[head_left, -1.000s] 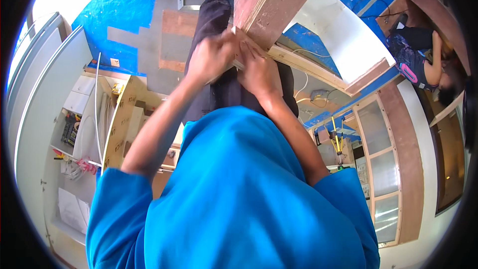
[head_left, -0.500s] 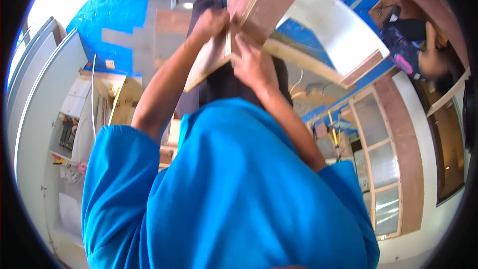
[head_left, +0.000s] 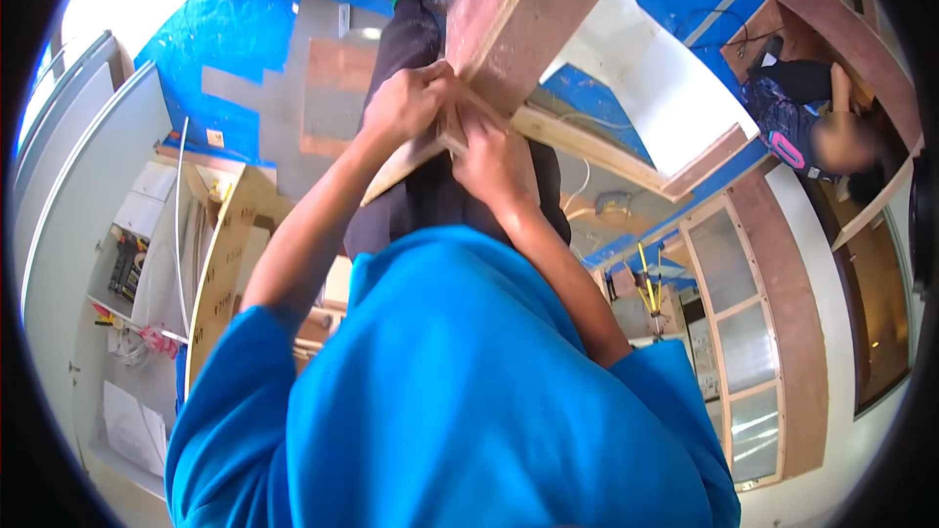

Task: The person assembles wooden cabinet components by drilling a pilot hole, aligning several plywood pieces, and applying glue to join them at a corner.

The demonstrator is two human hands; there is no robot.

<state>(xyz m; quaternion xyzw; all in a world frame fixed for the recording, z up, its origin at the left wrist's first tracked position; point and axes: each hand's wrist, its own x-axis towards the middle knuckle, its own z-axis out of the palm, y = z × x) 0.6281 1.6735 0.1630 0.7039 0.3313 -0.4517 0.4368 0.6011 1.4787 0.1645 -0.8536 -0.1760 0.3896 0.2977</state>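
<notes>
Evidently, both hands [head_left: 409, 106] [head_left: 489, 161] (curled) on wood [head_left: 409, 158].

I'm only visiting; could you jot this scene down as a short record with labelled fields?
Left hand: fingers bent at the near corner of a pinkish-brown, flat-sided plywood piece; exact grip unclear
Right hand: lower and further right, fingers against wood there; blurred
Floor: bright blue sheeting
Beyond the plywood, right: curving white sheet
Right side: tall wooden frame with three translucent rectangular panes
Far right: another person in dark clothing
</notes>
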